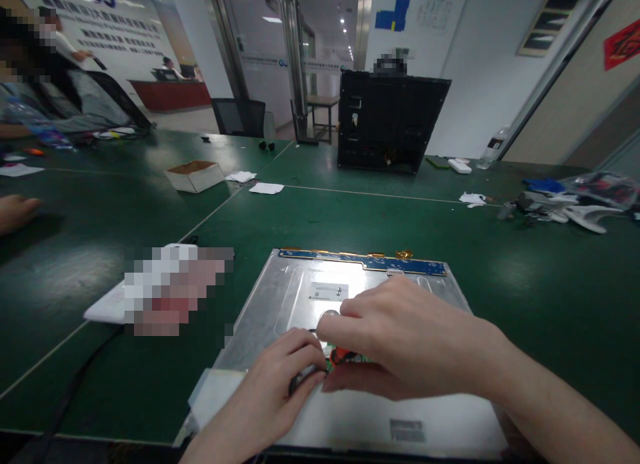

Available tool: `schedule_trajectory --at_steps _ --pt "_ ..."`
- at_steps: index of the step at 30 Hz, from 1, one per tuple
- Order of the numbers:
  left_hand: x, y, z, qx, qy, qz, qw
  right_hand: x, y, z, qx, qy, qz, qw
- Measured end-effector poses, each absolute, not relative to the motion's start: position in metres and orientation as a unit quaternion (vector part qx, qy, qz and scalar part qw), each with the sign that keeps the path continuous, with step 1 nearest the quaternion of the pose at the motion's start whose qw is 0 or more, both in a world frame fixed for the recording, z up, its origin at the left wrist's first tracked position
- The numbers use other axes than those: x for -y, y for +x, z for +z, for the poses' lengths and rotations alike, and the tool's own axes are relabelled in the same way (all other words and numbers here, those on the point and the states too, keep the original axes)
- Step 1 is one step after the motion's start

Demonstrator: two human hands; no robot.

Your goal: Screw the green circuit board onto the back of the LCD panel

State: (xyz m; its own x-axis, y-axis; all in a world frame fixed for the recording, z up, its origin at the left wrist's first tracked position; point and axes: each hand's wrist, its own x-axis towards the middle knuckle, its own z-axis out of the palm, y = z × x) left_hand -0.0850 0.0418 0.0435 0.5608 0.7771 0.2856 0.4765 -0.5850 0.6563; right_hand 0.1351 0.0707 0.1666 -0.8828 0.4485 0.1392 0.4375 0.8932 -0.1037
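A silver metal-backed display panel (250,347) lies flat on the table in front of me, with a narrow blue circuit board (350,259) along its far edge. Over its middle, my right hand (395,337) curls its fingers and thumb around a small green circuit board (357,359) with an orange-red part on it. My left hand (283,377) meets it from the left, fingertips pinched at that board's edge. A dark piece (301,379) shows between its thumb and fingers; I cannot tell what it is. The fingers hide most of the small board.
Left of the panel lies a white item (107,304), partly blurred out, with a black cable. Farther back stand an open cardboard box (195,177) and a black monitor housing (393,121). Plastic bags and scraps (575,201) lie right. Another person's hand (17,213) rests far left.
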Motion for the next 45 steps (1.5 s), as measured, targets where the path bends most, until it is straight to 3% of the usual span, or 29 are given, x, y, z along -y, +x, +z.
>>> schedule_trajectory --at_steps 18,45 --pt "-0.0409 -0.0867 0.0418 -0.382 0.844 0.279 0.253 -0.0670 0.1346 0.1712 0.968 -0.229 0.080 0.066" --pt "-0.0418 -0.0859 0.0441 -0.370 0.849 0.283 0.251 -0.0688 0.1352 0.1665 0.969 -0.224 0.040 0.092"
